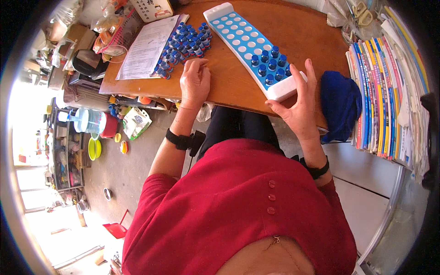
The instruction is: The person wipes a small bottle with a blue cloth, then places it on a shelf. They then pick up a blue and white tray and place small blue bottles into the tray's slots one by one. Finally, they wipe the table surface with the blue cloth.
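A long white rack with a blue top (237, 37) and rows of round holes lies slantwise on the wooden table (227, 77). Several small dark glass vials with blue caps (272, 64) stand upright in the holes at its near end. My right hand (299, 94) spreads around that end, thumb by the front corner and index finger beside the corner vial; nothing shows between the fingers. Over the table's front edge, my left hand (196, 80) is loosely curled, its palm hidden. Just beyond it, many more blue-capped vials (187, 43) are clustered, some on printed papers (146, 51).
A dark blue cloth (340, 103) hangs at the table's right edge beside a row of upright books (376, 96). Scissors (362, 14) sit at the back right. A pink basket (125, 27) stands far left. Below are a water bottle (90, 120) and a red dustpan (116, 230).
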Action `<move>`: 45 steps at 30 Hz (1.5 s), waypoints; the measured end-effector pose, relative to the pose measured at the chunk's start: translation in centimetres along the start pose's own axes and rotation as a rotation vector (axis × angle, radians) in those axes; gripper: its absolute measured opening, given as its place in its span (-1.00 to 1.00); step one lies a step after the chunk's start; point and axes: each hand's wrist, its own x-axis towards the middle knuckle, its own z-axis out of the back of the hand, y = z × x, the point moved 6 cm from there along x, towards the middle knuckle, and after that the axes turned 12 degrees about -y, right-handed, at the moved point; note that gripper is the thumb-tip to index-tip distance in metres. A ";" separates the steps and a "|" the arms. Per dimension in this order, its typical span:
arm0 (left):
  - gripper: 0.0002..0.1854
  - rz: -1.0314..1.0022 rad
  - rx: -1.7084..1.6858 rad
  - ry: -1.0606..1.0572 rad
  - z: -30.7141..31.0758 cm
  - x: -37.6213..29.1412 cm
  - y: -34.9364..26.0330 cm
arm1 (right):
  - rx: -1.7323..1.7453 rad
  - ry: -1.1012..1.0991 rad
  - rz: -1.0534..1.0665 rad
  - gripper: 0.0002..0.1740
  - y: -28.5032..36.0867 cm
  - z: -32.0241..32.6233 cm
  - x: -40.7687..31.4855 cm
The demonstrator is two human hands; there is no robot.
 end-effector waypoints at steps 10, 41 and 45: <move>-0.80 -0.047 -0.066 0.000 -0.1 -0.2 0.3 | -0.040 -0.023 0.012 0.07 0.1 -0.2 -0.4; -0.70 0.064 0.151 -0.113 2.5 3.9 4.2 | -0.152 0.046 -0.070 0.10 -0.2 -0.5 -0.2; -0.75 0.101 0.142 -0.123 2.5 3.8 4.3 | -0.177 0.044 -0.038 0.09 0.2 -0.2 -0.1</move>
